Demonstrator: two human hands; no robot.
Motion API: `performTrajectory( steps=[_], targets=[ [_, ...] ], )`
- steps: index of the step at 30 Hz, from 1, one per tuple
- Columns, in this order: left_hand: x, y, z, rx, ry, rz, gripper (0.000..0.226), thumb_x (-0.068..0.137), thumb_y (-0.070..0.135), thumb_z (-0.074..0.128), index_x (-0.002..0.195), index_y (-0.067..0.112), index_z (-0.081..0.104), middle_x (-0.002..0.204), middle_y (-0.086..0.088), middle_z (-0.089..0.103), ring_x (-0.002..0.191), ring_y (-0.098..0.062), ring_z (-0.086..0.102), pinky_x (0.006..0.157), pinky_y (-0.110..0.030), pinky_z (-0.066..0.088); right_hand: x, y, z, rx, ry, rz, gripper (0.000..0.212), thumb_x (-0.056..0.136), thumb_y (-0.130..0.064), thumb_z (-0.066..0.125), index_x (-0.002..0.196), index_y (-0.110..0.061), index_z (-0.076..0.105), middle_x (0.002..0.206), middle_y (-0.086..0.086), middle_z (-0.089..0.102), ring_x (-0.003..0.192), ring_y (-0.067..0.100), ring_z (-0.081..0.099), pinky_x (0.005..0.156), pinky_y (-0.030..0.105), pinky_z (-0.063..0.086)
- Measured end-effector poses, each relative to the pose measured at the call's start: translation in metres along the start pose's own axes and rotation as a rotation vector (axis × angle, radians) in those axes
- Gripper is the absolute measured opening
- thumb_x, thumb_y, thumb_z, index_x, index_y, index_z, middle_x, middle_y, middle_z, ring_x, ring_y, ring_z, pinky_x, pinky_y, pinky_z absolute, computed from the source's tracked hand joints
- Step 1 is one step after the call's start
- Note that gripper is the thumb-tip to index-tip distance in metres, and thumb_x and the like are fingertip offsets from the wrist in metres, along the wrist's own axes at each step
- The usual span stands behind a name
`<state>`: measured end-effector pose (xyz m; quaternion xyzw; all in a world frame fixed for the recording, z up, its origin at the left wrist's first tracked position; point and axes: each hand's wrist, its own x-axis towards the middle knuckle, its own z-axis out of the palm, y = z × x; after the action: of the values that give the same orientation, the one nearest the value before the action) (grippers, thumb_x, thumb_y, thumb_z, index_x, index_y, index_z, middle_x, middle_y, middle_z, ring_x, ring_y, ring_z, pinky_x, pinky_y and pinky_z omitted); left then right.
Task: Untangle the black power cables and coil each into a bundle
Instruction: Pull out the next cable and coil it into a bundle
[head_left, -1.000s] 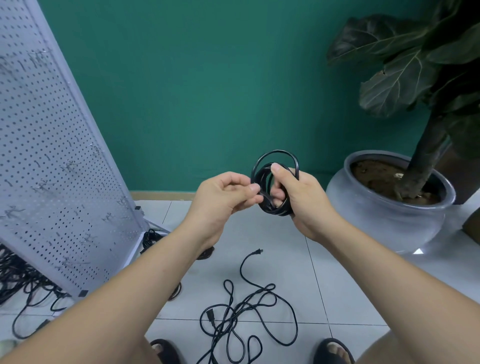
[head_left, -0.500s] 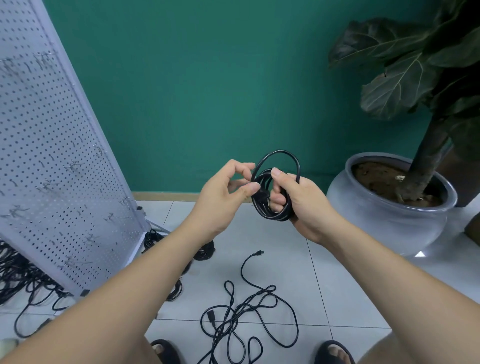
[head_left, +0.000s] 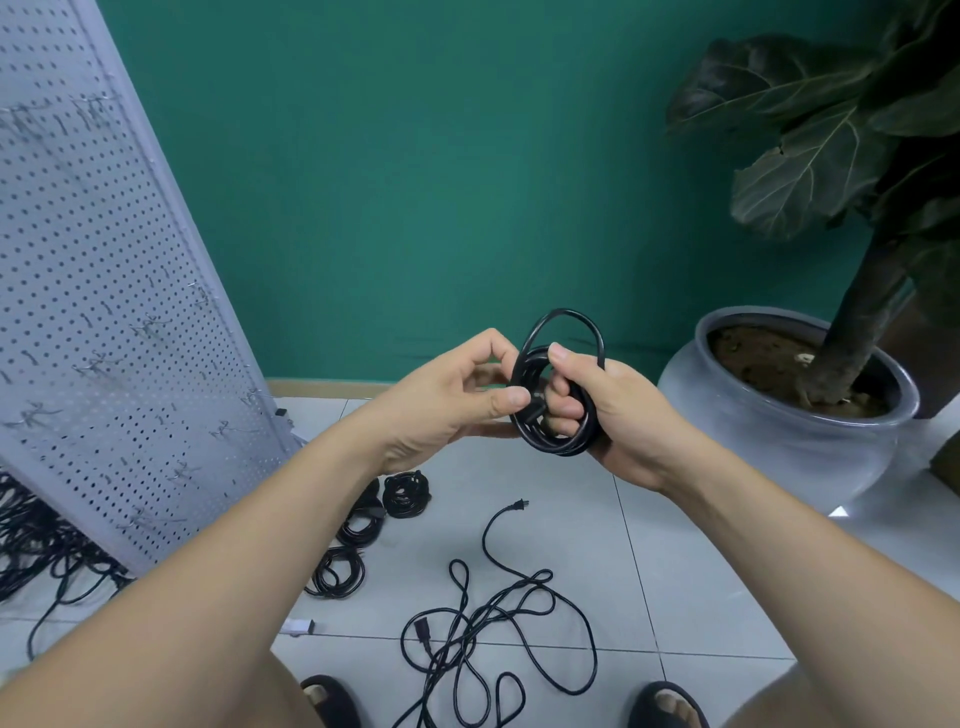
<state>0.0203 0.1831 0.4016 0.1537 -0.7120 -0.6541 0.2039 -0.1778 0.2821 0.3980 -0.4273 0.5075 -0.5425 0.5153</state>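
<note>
The right hand (head_left: 623, 410) wraps its fingers (head_left: 566, 415) round the coil (head_left: 553, 446). The left hand (head_left: 447, 400) pinches the plug end (head_left: 536, 408). If that end slips, the coil could pop open.

Held: one black cable coil (head_left: 558, 449), gripped in my right hand (head_left: 623, 421), fingers curled through its loops. My left hand (head_left: 441, 405) pinches the plug end (head_left: 535, 408) at the coil's left side. Floor tiles (head_left: 571, 519): one loose tangled cable (head_left: 498, 618) below my hands; coiled bundles (head_left: 407, 493) beside the leaning white pegboard (head_left: 104, 312). Far right: grey plant pot (head_left: 779, 447) against the green wall (head_left: 415, 182)
</note>
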Motion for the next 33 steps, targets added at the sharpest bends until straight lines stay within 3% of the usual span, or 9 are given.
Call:
performTrajectory(
  steps=[4,10,13,15,17,19,22,26,33],
  targets=[
    [0.001,0.000,-0.006,0.112,0.058,0.010,0.022,0.100,0.020,0.073,0.098,0.016,0.051,0.102,-0.003,0.066,0.090,-0.014,0.056,0.080,-0.037,0.041,-0.001,0.001,0.004,-0.097,-0.005,-0.006,0.041,0.110,-0.041,0.058,0.078,-0.016,0.055,0.069,0.005,0.046,0.064,0.025,0.045,0.067,0.035,0.037],
    [0.004,-0.002,-0.002,0.211,0.139,0.026,0.036,0.099,0.003,0.073,0.109,0.004,0.038,0.094,-0.005,0.074,0.078,-0.015,0.062,0.070,-0.026,0.044,-0.003,-0.005,0.009,-0.439,0.020,-0.115,0.046,0.112,-0.045,0.055,0.079,-0.013,0.060,0.072,0.005,0.059,0.070,0.021,0.053,0.073,0.035,0.039],
    [0.006,-0.005,0.001,0.289,0.200,0.006,0.050,0.093,0.006,0.080,0.122,0.021,0.042,0.105,-0.014,0.072,0.079,-0.025,0.070,0.073,-0.028,0.053,-0.003,-0.002,0.011,-0.547,0.059,-0.143,0.052,0.112,-0.045,0.055,0.074,-0.011,0.059,0.067,0.002,0.059,0.063,0.016,0.049,0.068,0.034,0.039],
    [0.008,-0.006,0.003,0.362,0.247,0.014,0.049,0.092,0.011,0.081,0.126,0.030,0.051,0.114,-0.008,0.071,0.079,-0.024,0.072,0.074,-0.026,0.056,-0.001,0.000,0.012,-0.553,0.078,-0.150,0.054,0.111,-0.047,0.056,0.073,-0.009,0.057,0.065,0.002,0.059,0.062,0.017,0.048,0.068,0.036,0.039],
    [0.009,-0.007,0.005,0.473,0.276,0.034,0.037,0.094,0.017,0.077,0.123,0.032,0.060,0.106,0.002,0.072,0.066,-0.015,0.060,0.065,-0.022,0.048,0.000,0.002,0.011,-0.539,0.071,-0.146,0.052,0.110,-0.050,0.057,0.074,-0.012,0.058,0.067,0.001,0.060,0.065,0.019,0.052,0.072,0.040,0.041],
    [0.010,-0.011,0.005,0.536,0.262,0.017,0.024,0.096,0.020,0.071,0.118,0.029,0.066,0.095,-0.005,0.071,0.062,-0.017,0.048,0.061,-0.029,0.044,0.001,0.003,0.011,-0.523,0.051,-0.132,0.049,0.109,-0.050,0.058,0.075,-0.015,0.057,0.068,0.001,0.060,0.066,0.020,0.054,0.073,0.042,0.042],
    [0.009,-0.012,0.006,0.415,0.180,-0.052,0.024,0.095,0.012,0.061,0.111,0.028,0.069,0.090,-0.017,0.064,0.068,-0.020,0.043,0.058,-0.035,0.040,-0.002,0.004,0.011,-0.454,0.007,-0.125,0.044,0.111,-0.045,0.058,0.077,-0.017,0.055,0.067,0.002,0.056,0.066,0.022,0.051,0.073,0.039,0.039],
    [0.008,-0.013,0.011,0.348,0.162,-0.071,0.033,0.092,0.000,0.051,0.095,0.032,0.059,0.083,-0.004,0.055,0.069,-0.018,0.040,0.058,-0.026,0.035,-0.003,0.002,0.013,-0.413,-0.018,-0.111,0.042,0.111,-0.043,0.058,0.080,-0.015,0.054,0.068,0.003,0.053,0.067,0.021,0.049,0.070,0.036,0.039],
    [0.011,-0.013,0.011,0.484,0.244,0.062,0.027,0.090,0.001,0.054,0.086,0.028,0.056,0.081,0.016,0.047,0.071,-0.006,0.044,0.066,-0.020,0.037,-0.005,-0.001,0.012,-0.395,-0.042,-0.134,0.043,0.111,-0.044,0.058,0.081,-0.013,0.055,0.069,0.004,0.053,0.069,0.023,0.047,0.072,0.037,0.040]
  ],
)
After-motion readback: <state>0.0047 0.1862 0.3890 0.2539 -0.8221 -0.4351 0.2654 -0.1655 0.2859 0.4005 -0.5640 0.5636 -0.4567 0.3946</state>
